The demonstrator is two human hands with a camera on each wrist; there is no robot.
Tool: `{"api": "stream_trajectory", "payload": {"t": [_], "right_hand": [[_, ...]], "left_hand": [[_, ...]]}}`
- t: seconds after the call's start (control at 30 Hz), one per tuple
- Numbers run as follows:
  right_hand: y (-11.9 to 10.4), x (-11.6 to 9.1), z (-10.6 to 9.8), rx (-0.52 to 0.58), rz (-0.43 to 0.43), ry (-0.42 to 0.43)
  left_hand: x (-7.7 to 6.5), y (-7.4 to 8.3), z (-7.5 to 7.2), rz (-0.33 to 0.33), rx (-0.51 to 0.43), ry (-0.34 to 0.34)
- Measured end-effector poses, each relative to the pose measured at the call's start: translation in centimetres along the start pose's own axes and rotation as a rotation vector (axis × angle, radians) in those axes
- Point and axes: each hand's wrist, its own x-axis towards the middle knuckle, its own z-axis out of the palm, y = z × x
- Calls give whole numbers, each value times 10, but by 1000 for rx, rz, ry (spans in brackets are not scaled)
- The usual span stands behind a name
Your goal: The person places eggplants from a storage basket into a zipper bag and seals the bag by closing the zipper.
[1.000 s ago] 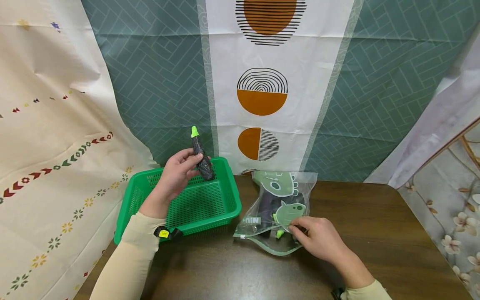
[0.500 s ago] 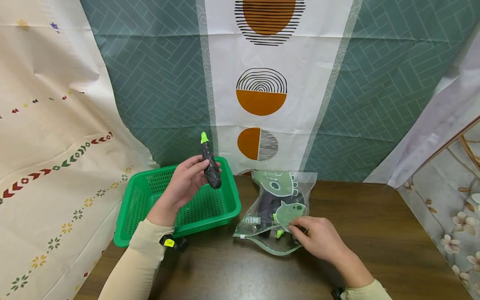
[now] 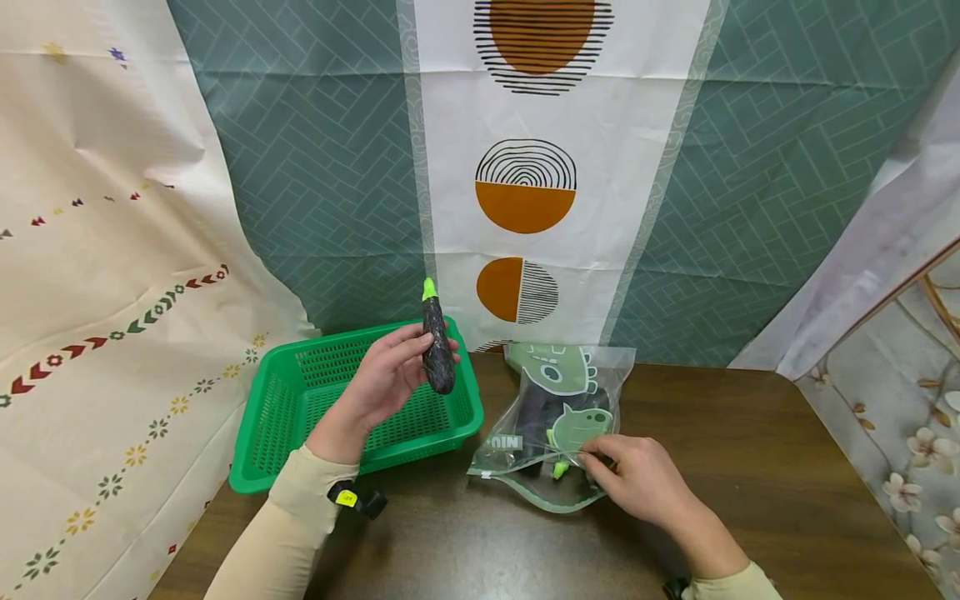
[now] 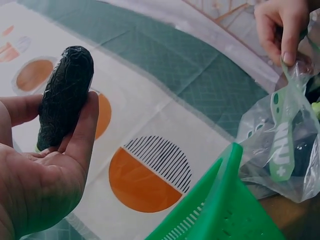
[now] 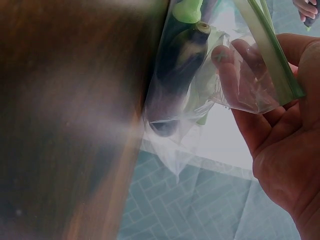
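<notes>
My left hand (image 3: 382,379) holds a dark eggplant (image 3: 437,350) with a bright green stem end, pinched between thumb and fingers above the right side of the green basket (image 3: 253,433). Its stem end points up and away; the surface looks wrinkled in the left wrist view. On the table, my right hand (image 3: 641,477) pinches the edge of a clear zip bag (image 3: 495,454) printed with green animal shapes. The bag's mouth faces me and gapes. Inside, dark eggplants (image 5: 182,65) with green stem ends show through the plastic, partly hidden by the print.
The perforated basket stands at the left of the brown wooden table (image 3: 465,542), with the bag to its right. Behind the table hangs a patterned green and white cloth (image 3: 352,167). A cream cloth (image 3: 112,275) drapes at the left, close beside the basket.
My left hand has moved right and a little toward me with the eggplant, which has swung closer to upright in view. My right hand and the bag stay where they were.
</notes>
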Motion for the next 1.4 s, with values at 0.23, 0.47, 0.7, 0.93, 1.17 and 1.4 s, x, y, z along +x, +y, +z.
{"api": "stream_trajectory", "payload": {"t": [0.23,0.47,0.7,0.93,1.17,1.4], "right_hand": [[0,0,1,-2,4,-8],[0,-1,1,-7,0,0],[-1,-1,0,-9,-20,13],[-1,0,0,-8,-20,13],[-1,0,0,6,-31,18],[0,0,0,-3,-9,-2]], "left_hand": [[-2,-6,8,-28,-31,-42],[-4,-14,17,-53,-13,-67],[-6,-25,26,-96,-13,-87],[-9,-36,34,-132,-12,-136],[-11,-46,42,-145,-35,-191],[-13,-55,47,-165,-37,-201]]}}
